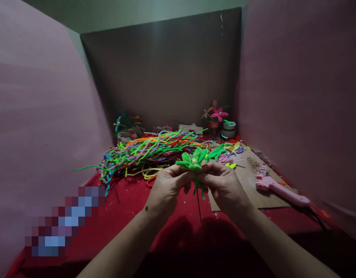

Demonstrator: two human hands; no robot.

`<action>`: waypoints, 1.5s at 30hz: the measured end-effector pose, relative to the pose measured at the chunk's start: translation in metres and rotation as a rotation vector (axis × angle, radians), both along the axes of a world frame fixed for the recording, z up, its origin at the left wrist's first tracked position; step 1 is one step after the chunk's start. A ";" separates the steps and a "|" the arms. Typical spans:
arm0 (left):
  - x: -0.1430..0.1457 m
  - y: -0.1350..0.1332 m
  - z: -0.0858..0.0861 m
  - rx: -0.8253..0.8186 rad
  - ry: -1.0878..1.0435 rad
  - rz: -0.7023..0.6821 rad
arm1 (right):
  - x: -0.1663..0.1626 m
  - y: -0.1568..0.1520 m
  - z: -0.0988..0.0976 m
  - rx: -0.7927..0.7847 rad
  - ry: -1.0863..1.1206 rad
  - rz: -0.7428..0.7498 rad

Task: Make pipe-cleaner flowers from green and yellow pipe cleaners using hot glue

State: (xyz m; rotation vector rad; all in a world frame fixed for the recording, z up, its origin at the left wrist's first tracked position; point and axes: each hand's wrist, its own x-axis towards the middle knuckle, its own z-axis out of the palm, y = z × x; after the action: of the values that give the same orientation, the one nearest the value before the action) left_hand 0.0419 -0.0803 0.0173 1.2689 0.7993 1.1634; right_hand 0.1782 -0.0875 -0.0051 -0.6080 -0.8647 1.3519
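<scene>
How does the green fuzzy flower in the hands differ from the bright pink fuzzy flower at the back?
The green fuzzy flower is held by the left hand and right hand; the bright pink fuzzy flower at the back is untouched. The green fuzzy flower appears larger in this view, being nearer; the bright pink fuzzy flower appears smaller. Both are many-petalled.

The red cloth-covered surface carries a long, tangled heap of multicoloured fuzzy stems and, right of it, 1 flat tan rectangular board; 1 rounded pale pot stands at the back.
</scene>
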 end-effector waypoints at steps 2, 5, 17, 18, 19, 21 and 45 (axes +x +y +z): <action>0.002 0.000 -0.001 -0.014 -0.002 0.010 | 0.001 -0.001 -0.003 0.027 -0.044 -0.025; 0.004 -0.001 -0.003 -0.012 -0.049 0.062 | 0.000 -0.002 -0.006 0.065 -0.094 -0.050; 0.005 -0.002 -0.010 0.031 -0.135 0.008 | -0.006 0.001 -0.014 0.084 -0.077 -0.083; 0.005 -0.003 -0.009 0.031 -0.136 -0.001 | -0.006 0.002 -0.015 0.080 -0.081 -0.080; 0.005 -0.003 -0.008 0.031 -0.139 -0.007 | -0.005 0.002 -0.015 0.074 -0.084 -0.079; 0.006 -0.003 -0.006 0.022 -0.156 -0.008 | -0.005 0.003 -0.013 0.057 -0.077 -0.069; 0.003 -0.010 -0.012 0.038 -0.169 0.038 | -0.013 -0.001 0.009 0.188 -0.143 -0.012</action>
State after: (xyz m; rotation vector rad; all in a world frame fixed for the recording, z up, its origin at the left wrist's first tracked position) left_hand 0.0444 -0.0907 0.0057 1.1724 0.6815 1.3035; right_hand 0.1650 -0.0886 0.0037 -0.5671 -1.0890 1.2100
